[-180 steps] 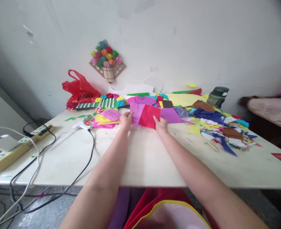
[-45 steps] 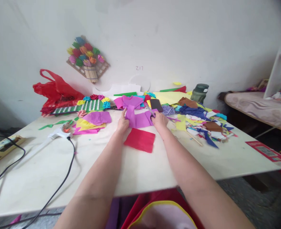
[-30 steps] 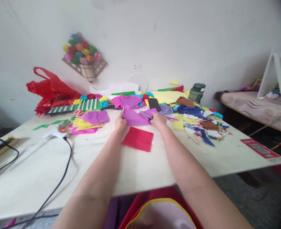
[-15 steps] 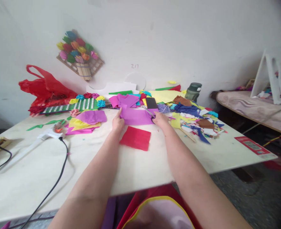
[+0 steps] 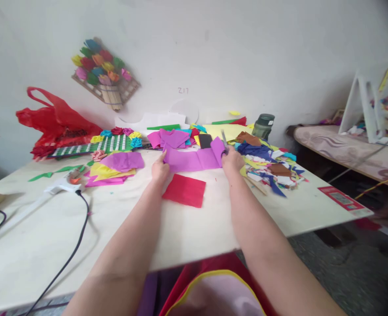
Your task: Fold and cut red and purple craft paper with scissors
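A strip of purple crepe paper (image 5: 194, 159) is stretched between my hands above the table, with a crease near its middle and its right end curling up. My left hand (image 5: 161, 169) pinches the strip's left end, thumb on top. In my right hand (image 5: 232, 159) is a pair of scissors (image 5: 224, 138), blades pointing up and away. The same hand is at the paper's right end; whether its fingers also grip the paper is hard to make out. Below the strip a red crepe paper square (image 5: 185, 191) lies flat on the table.
Paper scraps (image 5: 273, 164) pile up at right, beside a dark green bottle (image 5: 263, 126). A phone (image 5: 205, 141) and purple sheets (image 5: 172, 138) lie behind the strip. At left are stacked coloured sheets (image 5: 115, 169), a white glue gun (image 5: 65, 184) with its cord, and a red plastic bag (image 5: 55, 118).
My right hand has moved rightward with the scissors, whose blades now point up instead of lying across the paper. The purple strip is extended wider, its right end lifted. The view has shifted slightly.
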`<move>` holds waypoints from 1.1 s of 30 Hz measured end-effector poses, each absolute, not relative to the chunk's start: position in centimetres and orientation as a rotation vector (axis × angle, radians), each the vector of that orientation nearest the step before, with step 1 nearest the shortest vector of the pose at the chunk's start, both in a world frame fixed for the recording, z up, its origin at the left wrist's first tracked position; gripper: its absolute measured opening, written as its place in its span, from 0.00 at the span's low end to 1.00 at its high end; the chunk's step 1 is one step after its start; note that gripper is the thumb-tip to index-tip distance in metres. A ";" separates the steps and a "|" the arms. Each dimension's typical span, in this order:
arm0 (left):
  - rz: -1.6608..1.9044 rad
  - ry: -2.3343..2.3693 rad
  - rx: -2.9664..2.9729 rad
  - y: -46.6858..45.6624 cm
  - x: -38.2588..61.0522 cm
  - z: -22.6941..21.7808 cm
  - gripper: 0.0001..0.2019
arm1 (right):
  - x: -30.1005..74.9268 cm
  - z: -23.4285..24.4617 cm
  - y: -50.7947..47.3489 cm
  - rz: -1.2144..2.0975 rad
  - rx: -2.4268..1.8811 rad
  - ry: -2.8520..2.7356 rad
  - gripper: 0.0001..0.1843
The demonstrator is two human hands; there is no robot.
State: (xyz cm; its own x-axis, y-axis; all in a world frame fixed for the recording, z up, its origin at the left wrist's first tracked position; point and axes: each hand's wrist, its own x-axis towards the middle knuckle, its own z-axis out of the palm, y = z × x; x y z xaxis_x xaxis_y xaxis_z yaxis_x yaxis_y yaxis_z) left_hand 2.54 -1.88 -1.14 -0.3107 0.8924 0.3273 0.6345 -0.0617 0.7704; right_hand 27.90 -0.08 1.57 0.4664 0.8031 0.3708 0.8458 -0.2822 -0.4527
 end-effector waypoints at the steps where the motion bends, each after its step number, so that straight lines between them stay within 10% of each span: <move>1: 1.304 1.942 1.653 -1.9 2.6 -1.1 0.32 | 28.4 1.4 -0.1 -0.106 -2.142 -1.285 0.18; 11: 1.206 2.045 1.612 -1.8 2.6 -0.9 0.29 | 28.6 1.0 -0.5 -0.394 -2.014 -1.200 0.19; 33: 0.830 2.467 1.605 -2.8 2.9 0.0 0.19 | 26.4 0.7 0.6 0.057 -2.137 -1.929 0.16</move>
